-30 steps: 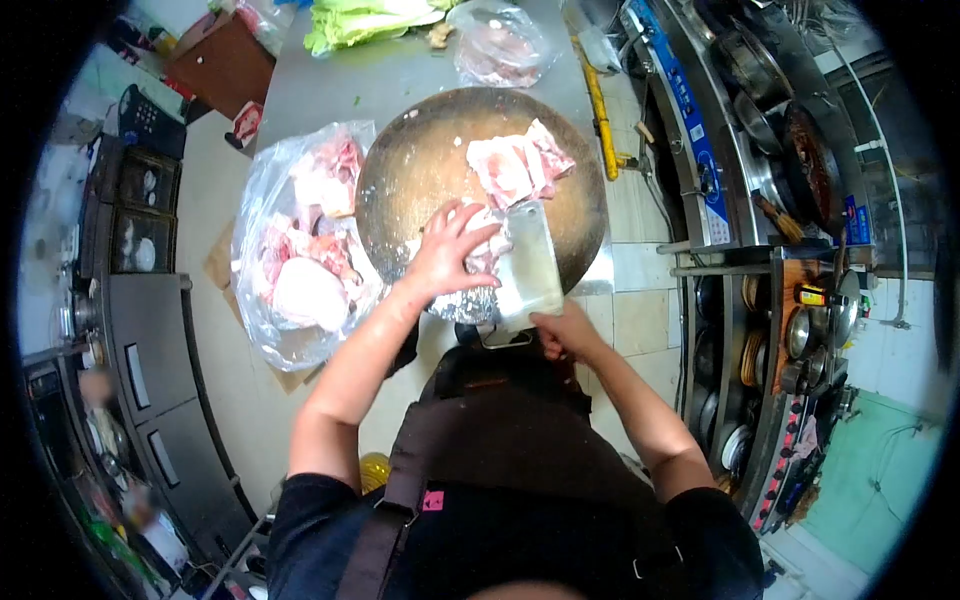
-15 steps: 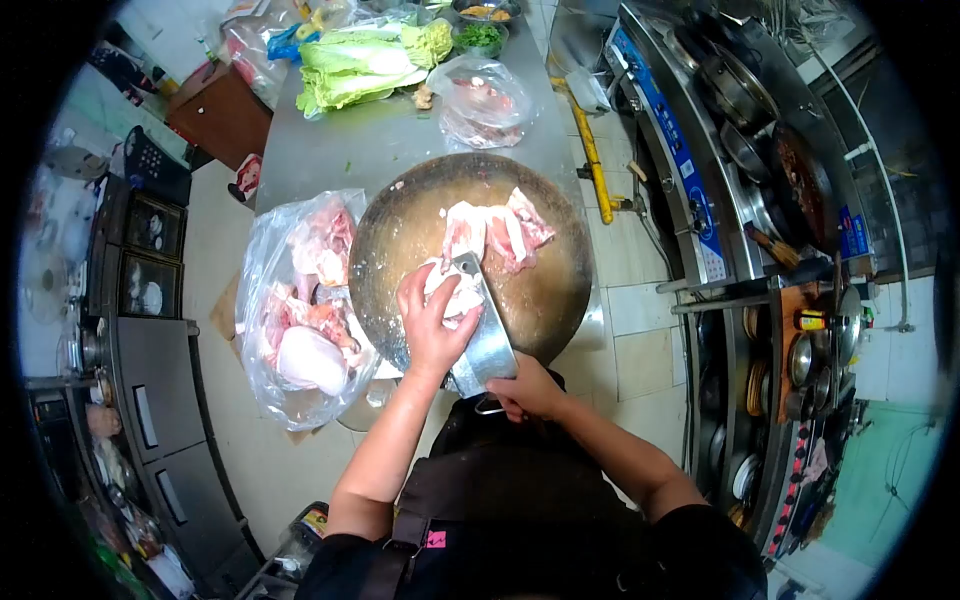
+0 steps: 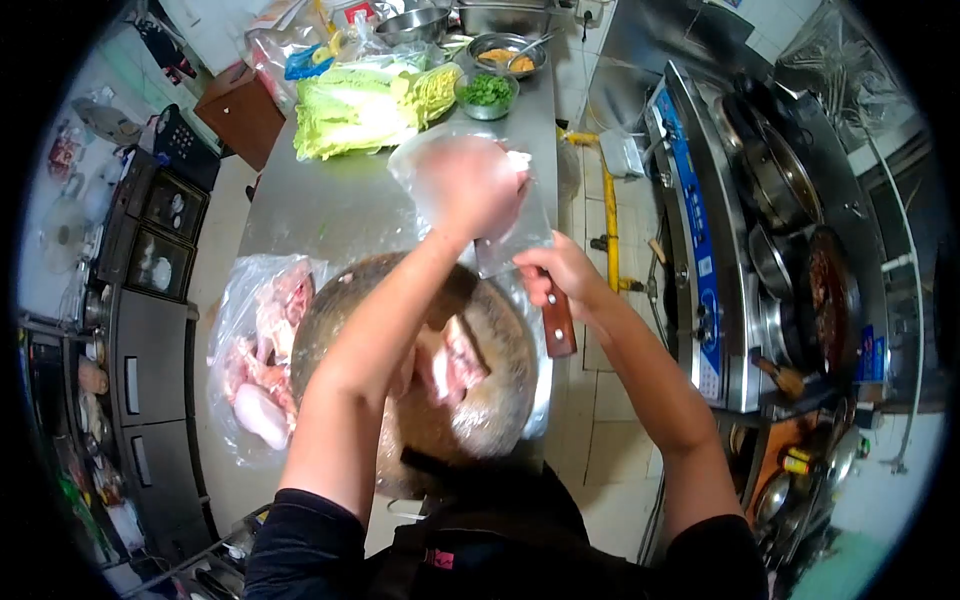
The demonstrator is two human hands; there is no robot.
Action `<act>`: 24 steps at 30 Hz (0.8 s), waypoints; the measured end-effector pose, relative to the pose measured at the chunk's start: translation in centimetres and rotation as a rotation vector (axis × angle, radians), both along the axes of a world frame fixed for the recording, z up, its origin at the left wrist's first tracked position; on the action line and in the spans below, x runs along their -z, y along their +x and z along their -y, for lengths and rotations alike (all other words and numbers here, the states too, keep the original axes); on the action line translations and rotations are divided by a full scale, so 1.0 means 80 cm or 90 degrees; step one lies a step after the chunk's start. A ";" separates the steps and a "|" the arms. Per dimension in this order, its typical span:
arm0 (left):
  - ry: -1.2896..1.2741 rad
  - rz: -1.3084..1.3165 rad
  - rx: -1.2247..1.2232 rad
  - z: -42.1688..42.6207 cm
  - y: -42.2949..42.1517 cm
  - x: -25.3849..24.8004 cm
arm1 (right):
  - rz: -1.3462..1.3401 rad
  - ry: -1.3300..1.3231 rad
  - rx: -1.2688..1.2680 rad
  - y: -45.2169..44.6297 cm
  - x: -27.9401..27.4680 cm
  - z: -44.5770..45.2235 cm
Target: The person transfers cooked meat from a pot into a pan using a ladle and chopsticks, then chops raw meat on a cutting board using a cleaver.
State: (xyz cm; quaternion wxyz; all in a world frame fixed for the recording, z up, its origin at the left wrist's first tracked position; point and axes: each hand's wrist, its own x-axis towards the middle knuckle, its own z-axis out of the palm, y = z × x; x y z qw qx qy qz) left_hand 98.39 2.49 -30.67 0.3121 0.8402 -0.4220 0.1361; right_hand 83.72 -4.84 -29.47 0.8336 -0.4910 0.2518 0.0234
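Observation:
My left hand (image 3: 478,195) is blurred, reaching over the clear plastic bag (image 3: 410,165) beyond the chopping block; a whitish scrap shows by its fingertips, and its grip is unclear. In my right hand (image 3: 560,268) is a cleaver, its wooden handle (image 3: 559,325) pointing back toward me. The cleaver's broad blade (image 3: 508,248) lies beside the bag, just under my left hand. On the round chopping block (image 3: 490,410) rest pieces of raw meat (image 3: 450,370), partly covered by my left forearm. Left of the block, another plastic bag (image 3: 228,350) holds raw meat pieces.
Napa cabbage (image 3: 360,105), a bowl of chopped greens (image 3: 487,92) and a metal bowl (image 3: 505,55) stand at the steel table's (image 3: 330,205) far end. A stove with pans (image 3: 785,180) runs along the right. A yellow pipe (image 3: 610,215) rises beside the table.
Both hands have moved forward from the block to the far bag, with the cleaver carried along in the right. The white scraps beneath the left hand have left the block.

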 end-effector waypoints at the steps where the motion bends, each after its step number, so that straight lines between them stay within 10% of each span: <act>1: 0.044 -0.034 -0.035 0.020 0.025 0.016 | -0.004 0.033 -0.055 0.022 0.014 0.024; 7: 0.204 -0.218 -0.159 0.052 0.142 0.112 | -0.124 0.360 -0.099 0.109 0.070 0.091; 16: 0.304 -0.210 -0.213 0.055 0.143 0.122 | -0.029 0.140 -0.016 -0.033 0.062 0.129; 17: 0.083 -0.525 -0.074 0.042 0.167 0.136 | -0.030 0.144 -0.021 -0.051 0.059 0.127; 20: -0.133 -0.758 0.096 0.007 0.184 0.117 | -0.072 0.101 -0.046 -0.102 0.052 0.117; 22: 0.057 -0.367 0.011 -0.023 0.136 0.055 | -0.081 0.069 -0.054 -0.135 0.056 0.108; 24: 0.031 -0.341 -0.007 -0.074 0.082 0.016 | -0.067 0.069 -0.066 -0.170 0.061 0.098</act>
